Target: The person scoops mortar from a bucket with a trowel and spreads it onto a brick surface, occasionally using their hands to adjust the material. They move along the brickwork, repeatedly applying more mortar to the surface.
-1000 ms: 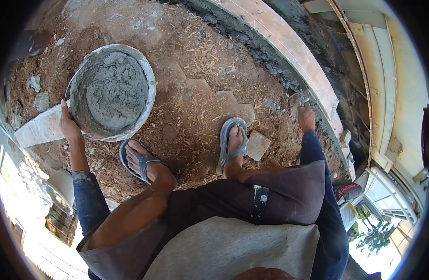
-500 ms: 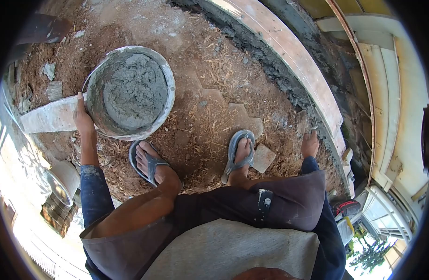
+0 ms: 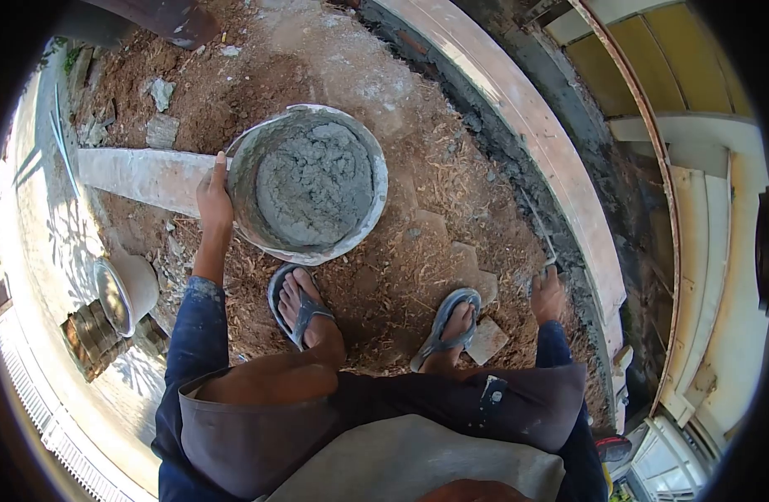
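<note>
1. Ground (image 3: 384, 284): bare soil strewn with wood shavings, under both hands and both sandalled feet. A few flat paving stones (image 3: 472, 276) sit half buried between the hands.
2. Board (image 3: 518, 125): long pale plank on edge beyond the right hand, running from far left to near right, with a dark mortar-filled trench along its near side.
3. Plank (image 3: 138, 176): a second pale plank flat on the soil, on the outer side of the left hand and passing under it.
4. Pan (image 3: 309, 184): round metal pan of grey wet mortar, mouth up, sitting flat just ahead of the left foot. Being round, it has no long axis.
5. Left hand (image 3: 213, 197): grasping the pan's rim on its left side, fingers over the edge.
6. Right hand (image 3: 547, 293): clenched around a trowel (image 3: 539, 234). Its thin blade points away from the person toward the trench, long axis roughly along the board.
7. Judgement: the pan is being repositioned near the trench. Next move calls for bringing the trowel across to the mortar.
</note>
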`<state>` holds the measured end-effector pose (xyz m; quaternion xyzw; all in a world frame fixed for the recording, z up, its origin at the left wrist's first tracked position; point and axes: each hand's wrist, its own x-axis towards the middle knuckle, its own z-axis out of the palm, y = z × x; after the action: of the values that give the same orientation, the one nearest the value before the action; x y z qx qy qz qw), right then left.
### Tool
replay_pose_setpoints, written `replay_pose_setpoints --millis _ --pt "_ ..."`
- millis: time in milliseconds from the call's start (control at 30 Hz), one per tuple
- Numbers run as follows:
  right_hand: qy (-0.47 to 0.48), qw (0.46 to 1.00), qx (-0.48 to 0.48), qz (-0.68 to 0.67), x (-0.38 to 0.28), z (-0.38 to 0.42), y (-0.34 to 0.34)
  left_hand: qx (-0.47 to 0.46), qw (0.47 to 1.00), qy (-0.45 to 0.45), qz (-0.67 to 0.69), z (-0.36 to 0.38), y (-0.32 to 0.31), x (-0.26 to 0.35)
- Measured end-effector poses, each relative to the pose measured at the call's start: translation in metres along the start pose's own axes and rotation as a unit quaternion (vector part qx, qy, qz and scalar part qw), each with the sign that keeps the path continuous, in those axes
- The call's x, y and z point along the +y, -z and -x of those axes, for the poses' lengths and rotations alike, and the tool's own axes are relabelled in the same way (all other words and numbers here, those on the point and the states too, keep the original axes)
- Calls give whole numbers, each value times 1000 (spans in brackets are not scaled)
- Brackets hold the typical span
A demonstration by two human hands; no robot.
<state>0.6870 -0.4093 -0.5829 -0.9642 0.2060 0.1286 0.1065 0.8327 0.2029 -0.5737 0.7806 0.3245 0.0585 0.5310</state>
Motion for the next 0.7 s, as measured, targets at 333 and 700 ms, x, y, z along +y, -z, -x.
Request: replay_pose_setpoints --millis 333,700 --pt "205 976 -51 -47 -117 -43 31 -7 1000 28 -10 5 1 12" --pt "427 890 -125 104 -291 -30 94 -20 998 -54 8 33 -21 37"
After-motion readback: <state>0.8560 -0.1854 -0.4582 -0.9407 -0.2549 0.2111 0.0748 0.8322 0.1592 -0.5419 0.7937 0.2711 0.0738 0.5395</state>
